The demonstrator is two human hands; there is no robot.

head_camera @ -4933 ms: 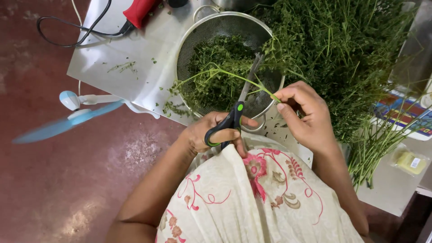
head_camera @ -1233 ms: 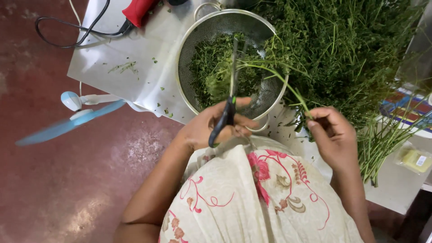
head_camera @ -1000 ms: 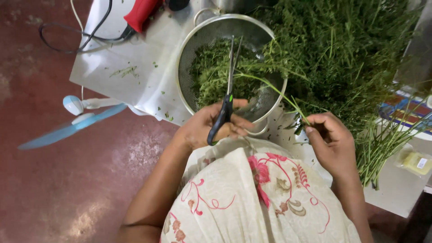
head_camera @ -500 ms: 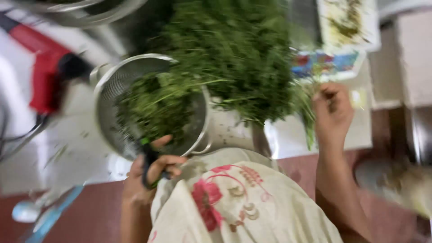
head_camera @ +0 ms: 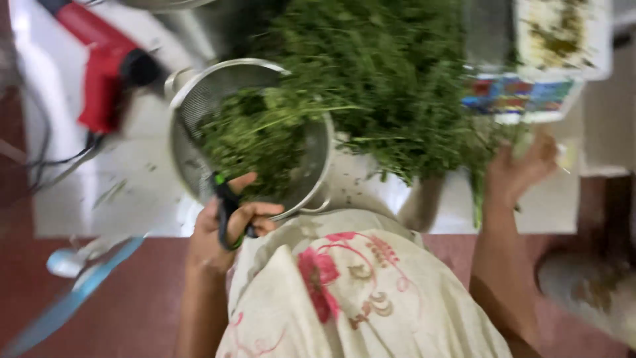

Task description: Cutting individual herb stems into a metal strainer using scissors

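Scissors (head_camera: 228, 222), black-handled with a green inner rim, sat in your left hand (head_camera: 222, 232), fingers closed through the loops; blades were blurred and pointed into the steel colander (head_camera: 315, 179) of cut greens. Your right hand (head_camera: 520, 169) reached to the stems at the edge of the big herb pile (head_camera: 391, 79); its grip could not be told through blur. White table (head_camera: 126, 199) lay beneath.

Before us, the round steel colander (head_camera: 199, 106) and the big heap of green herb stalks (head_camera: 391, 79) block the white worktop (head_camera: 132, 192); between colander and red power tool (head_camera: 99, 79) we see bare passage.
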